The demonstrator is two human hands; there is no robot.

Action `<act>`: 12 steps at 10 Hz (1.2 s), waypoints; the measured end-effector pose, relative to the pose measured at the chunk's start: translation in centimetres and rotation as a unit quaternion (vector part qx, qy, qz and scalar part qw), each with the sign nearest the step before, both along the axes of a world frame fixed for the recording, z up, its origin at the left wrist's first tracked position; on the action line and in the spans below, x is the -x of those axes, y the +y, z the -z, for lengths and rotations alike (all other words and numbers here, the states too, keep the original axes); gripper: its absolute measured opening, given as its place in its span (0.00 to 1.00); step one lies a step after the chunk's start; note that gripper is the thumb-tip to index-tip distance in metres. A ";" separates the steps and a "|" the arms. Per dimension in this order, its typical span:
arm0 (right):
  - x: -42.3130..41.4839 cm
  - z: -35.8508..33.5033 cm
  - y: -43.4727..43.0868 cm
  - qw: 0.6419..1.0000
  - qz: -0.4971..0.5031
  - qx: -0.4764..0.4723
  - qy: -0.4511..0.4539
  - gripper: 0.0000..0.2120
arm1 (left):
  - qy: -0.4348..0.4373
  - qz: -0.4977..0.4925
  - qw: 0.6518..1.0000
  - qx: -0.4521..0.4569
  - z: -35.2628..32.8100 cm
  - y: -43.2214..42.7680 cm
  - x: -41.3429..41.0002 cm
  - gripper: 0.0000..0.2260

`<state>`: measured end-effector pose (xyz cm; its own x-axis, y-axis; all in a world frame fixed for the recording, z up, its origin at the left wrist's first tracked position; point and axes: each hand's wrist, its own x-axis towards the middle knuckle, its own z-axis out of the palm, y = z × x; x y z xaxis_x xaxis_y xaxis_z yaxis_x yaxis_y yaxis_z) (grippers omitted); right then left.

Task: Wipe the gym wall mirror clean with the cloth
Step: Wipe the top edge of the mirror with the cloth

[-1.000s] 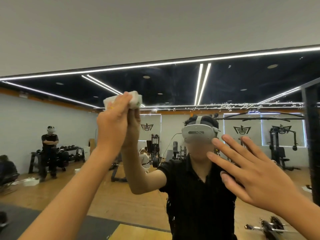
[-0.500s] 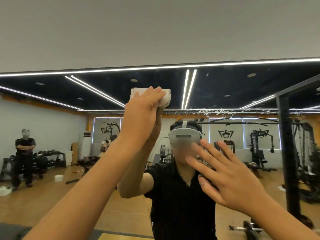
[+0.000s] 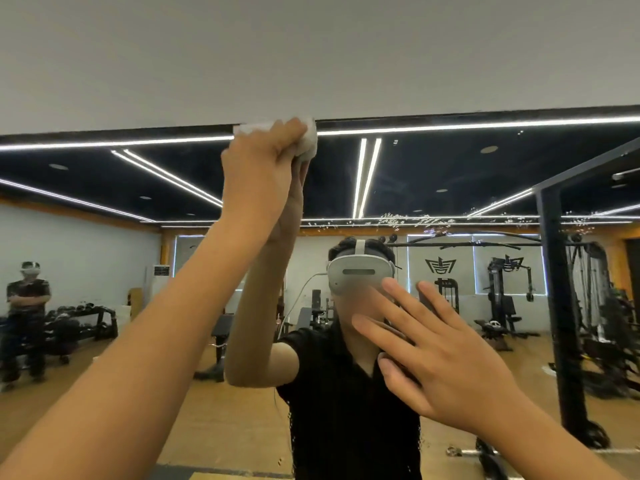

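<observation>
**A:** Where is the cloth?

**B:** The white cloth is in the upper middle of the frame, bunched up in the left hand. The fingers are curled tight round it, and it is pressed to the top edge of the wall mirror, right where the glass meets the white wall above.

**A:** And the other hand?

**B:** The right hand is at the lower right of centre. It is flat, with straight, spread fingers and nothing in it, and the back of it faces the camera. It is up close to the glass, but I cannot tell whether the palm touches it.

**A:** What does the glass look like?

**B:** A band of pale droplets runs across it right of centre, below the cloth.

**A:** Anything in the reflection?

**B:** The wiper's own reflection is in the middle, wearing a white headset and a black shirt with one arm raised. A bystander stands with folded arms at the far left. There is a black rack post at the right and weight machines behind it.
</observation>
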<state>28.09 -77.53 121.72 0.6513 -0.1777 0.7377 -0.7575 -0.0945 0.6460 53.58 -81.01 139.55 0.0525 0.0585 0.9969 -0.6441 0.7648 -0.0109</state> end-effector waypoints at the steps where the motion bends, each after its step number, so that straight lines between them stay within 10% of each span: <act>1: 0.1 0.0 -0.1 1.000 0.004 -0.004 0.001 0.27 | -0.027 0.066 0.997 0.023 5.0 -0.5 -0.1 0.13; 3: 0.1 0.0 0.0 1.000 0.007 -0.006 0.001 0.27 | -0.004 0.131 0.978 0.160 6.4 -4.8 -0.2 0.20; 4: 0.1 0.0 0.0 1.000 0.004 -0.004 -0.001 0.27 | -0.032 -0.124 0.987 0.094 2.8 -1.3 -0.5 0.08; 5: 0.1 0.1 -0.1 1.000 0.002 -0.006 -0.001 0.27 | 0.033 0.065 0.997 0.011 -0.3 -0.2 0.2 0.14; 12: 0.2 0.1 -0.2 1.000 0.000 -0.006 0.002 0.27 | -0.045 0.076 0.996 -0.015 8.4 -1.2 0.2 0.17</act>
<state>27.90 -77.73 121.57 0.6537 -0.1861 0.7335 -0.7553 -0.1016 0.6474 53.42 -82.19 131.12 -0.0305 0.0261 0.9992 -0.5177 0.8547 -0.0381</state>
